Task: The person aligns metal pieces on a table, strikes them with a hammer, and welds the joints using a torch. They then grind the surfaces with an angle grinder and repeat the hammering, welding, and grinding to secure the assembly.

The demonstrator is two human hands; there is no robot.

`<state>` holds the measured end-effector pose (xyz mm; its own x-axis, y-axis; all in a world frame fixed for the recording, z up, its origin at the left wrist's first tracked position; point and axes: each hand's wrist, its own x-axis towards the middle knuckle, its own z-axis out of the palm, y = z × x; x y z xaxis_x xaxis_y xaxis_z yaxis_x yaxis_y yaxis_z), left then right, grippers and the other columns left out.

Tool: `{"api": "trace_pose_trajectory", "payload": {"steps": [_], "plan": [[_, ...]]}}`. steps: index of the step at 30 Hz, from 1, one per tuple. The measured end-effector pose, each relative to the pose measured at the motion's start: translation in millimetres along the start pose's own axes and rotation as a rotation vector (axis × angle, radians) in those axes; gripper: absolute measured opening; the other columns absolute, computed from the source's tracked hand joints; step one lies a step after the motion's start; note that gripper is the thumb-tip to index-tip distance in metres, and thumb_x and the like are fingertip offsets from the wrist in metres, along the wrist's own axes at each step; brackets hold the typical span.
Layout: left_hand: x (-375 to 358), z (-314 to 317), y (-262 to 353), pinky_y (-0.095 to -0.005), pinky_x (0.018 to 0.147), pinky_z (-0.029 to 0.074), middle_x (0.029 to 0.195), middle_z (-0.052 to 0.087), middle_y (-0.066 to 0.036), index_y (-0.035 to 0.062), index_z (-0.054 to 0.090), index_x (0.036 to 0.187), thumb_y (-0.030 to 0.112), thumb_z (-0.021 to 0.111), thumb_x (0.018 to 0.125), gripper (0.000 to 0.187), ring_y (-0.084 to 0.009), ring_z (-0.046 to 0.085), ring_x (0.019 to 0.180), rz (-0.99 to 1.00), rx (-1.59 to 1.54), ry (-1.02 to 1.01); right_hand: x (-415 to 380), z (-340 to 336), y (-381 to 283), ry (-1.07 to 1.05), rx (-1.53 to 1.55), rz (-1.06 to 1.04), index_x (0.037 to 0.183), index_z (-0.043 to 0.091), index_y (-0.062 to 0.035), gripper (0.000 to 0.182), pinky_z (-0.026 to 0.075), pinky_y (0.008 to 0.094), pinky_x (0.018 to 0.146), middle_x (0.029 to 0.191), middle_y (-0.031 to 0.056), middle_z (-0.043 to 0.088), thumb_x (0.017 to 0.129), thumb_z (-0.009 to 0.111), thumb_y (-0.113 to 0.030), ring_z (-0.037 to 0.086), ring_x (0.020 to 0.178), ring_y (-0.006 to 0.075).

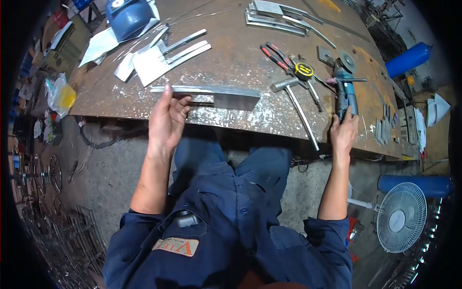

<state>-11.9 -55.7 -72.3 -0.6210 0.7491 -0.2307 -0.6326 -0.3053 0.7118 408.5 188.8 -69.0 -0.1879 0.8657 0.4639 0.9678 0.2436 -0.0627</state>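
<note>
My left hand grips the left end of a flat metal piece, thumb along its upper edge and fingers curled below. The piece is tilted on edge near the bench front, with a wider plate at its right end. On the right, my right hand closes round the rear of a teal angle grinder, which lies on the bench with its disc pointing away from me. Left of the grinder are a hammer, a yellow tape measure and red-handled pliers.
The rusty workbench carries similar metal pieces at left and a stack at the back. A blue welding mask sits back left. Small metal plates lie at right. A white fan stands beside me.
</note>
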Motion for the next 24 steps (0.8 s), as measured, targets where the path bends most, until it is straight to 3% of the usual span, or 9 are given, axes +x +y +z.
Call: {"api": "trace_pose_trajectory", "payload": {"steps": [4, 8, 10, 12, 13, 14, 16, 19, 24], "plan": [[0.1, 18.1, 5.2, -0.0292, 0.071, 0.055, 0.097, 0.07, -0.009, 0.0, 0.064, 0.116, 0.039, 0.066, 0.108, 0.04, -0.0182, 0.068, 0.087, 0.018, 0.035, 0.013, -14.2, -26.5, -44.4, 0.2, 0.242, -0.184, 0.131, 0.068, 0.002, 0.045, 0.051, 0.0495, 0.097, 0.116, 0.0248, 0.064, 0.091, 0.078, -0.016, 0.063, 0.11, 0.0419], [-11.6, 28.6, 9.2, -0.0272, 0.067, 0.052, 0.094, 0.069, -0.009, -0.0004, 0.065, 0.115, 0.043, 0.064, 0.109, 0.044, -0.0156, 0.066, 0.079, -0.078, 0.23, 0.119, -33.9, -42.7, -100.9, -0.002, 0.487, -0.31, 0.121, 0.072, 0.0004, 0.034, 0.052, 0.0488, 0.095, 0.111, 0.0212, 0.068, 0.09, 0.078, -0.013, 0.064, 0.108, 0.0402], [-26.0, 23.7, 15.8, -0.0259, 0.056, 0.043, 0.073, 0.063, -0.003, 0.0023, 0.068, 0.089, 0.039, 0.065, 0.109, 0.042, -0.0097, 0.058, 0.063, -0.054, 0.575, -0.104, -30.9, -24.7, -106.7, -0.048, 0.424, -0.336, 0.123, 0.071, 0.0017, 0.038, 0.052, 0.0505, 0.094, 0.111, 0.0219, 0.067, 0.089, 0.078, -0.015, 0.063, 0.107, 0.0411], [-51.0, 46.6, 20.5, -0.0255, 0.055, 0.041, 0.068, 0.063, -0.002, 0.0028, 0.067, 0.077, 0.03, 0.072, 0.106, 0.04, -0.0073, 0.055, 0.06, 0.118, 1.194, -0.01, -23.7, -9.8, -115.3, -0.079, 0.391, -0.319, 0.123, 0.071, 0.0028, 0.039, 0.052, 0.0512, 0.094, 0.112, 0.0226, 0.067, 0.089, 0.079, -0.015, 0.063, 0.107, 0.0417], [-58.9, 57.8, 13.8, -0.0244, 0.058, 0.044, 0.065, 0.064, -0.002, 0.0006, 0.07, 0.076, 0.021, 0.08, 0.1, 0.032, -0.0062, 0.058, 0.064, 0.432, 1.176, -0.038, -22.9, -2.2, -120.4, -0.116, 0.354, -0.318, 0.123, 0.07, 0.0038, 0.04, 0.052, 0.0519, 0.093, 0.112, 0.0234, 0.066, 0.089, 0.079, -0.016, 0.062, 0.107, 0.0422], [-61.4, 66.6, 20.0, -0.0303, 0.071, 0.053, 0.081, 0.071, -0.009, -0.0009, 0.075, 0.095, 0.015, 0.083, 0.094, 0.018, -0.0172, 0.068, 0.075, 0.679, 1.38, -0.153, -20.5, 0.5, -127.4, -0.099, 0.284, -0.337, 0.12, 0.07, 0.0048, 0.037, 0.052, 0.0513, 0.093, 0.114, 0.0256, 0.065, 0.089, 0.077, -0.015, 0.062, 0.107, 0.0434], [-44.4, 93.8, 31.5, -0.0409, 0.093, 0.055, 0.108, 0.075, -0.016, 0.002, 0.075, 0.117, 0.013, 0.081, 0.092, 0.028, -0.0317, 0.072, 0.098, 1.153, 1.568, -0.479, -5.7, 28.2, -130.1, -0.193, 0.223, -0.288, 0.126, 0.067, 0.003, 0.04, 0.054, 0.0526, 0.092, 0.113, 0.029, 0.069, 0.092, 0.075, -0.016, 0.066, 0.106, 0.0468], [-19.2, 104.5, 28.8, -0.048, 0.108, 0.049, 0.133, 0.07, -0.019, 0.007, 0.071, 0.134, 0.011, 0.079, 0.092, 0.043, -0.0399, 0.067, 0.118, 1.057, 1.734, -0.795, 12.8, 20.7, -132.9, -0.343, 0.424, -0.171, 0.126, 0.067, 0.0019, 0.038, 0.055, 0.0523, 0.087, 0.104, 0.0283, 0.072, 0.093, 0.074, -0.016, 0.07, 0.099, 0.0452], [-10.0, 92.5, 22.8, -0.0486, 0.111, 0.049, 0.136, 0.07, -0.018, 0.0104, 0.071, 0.137, 0.009, 0.078, 0.091, 0.047, -0.0381, 0.068, 0.122, 0.908, 1.794, -0.836, 13.2, -89.5, -135.9, -0.219, 0.759, -0.356, 0.123, 0.068, 0.0031, 0.032, 0.055, 0.0525, 0.086, 0.102, 0.0261, 0.072, 0.093, 0.069, -0.008, 0.071, 0.097, 0.046]]}}
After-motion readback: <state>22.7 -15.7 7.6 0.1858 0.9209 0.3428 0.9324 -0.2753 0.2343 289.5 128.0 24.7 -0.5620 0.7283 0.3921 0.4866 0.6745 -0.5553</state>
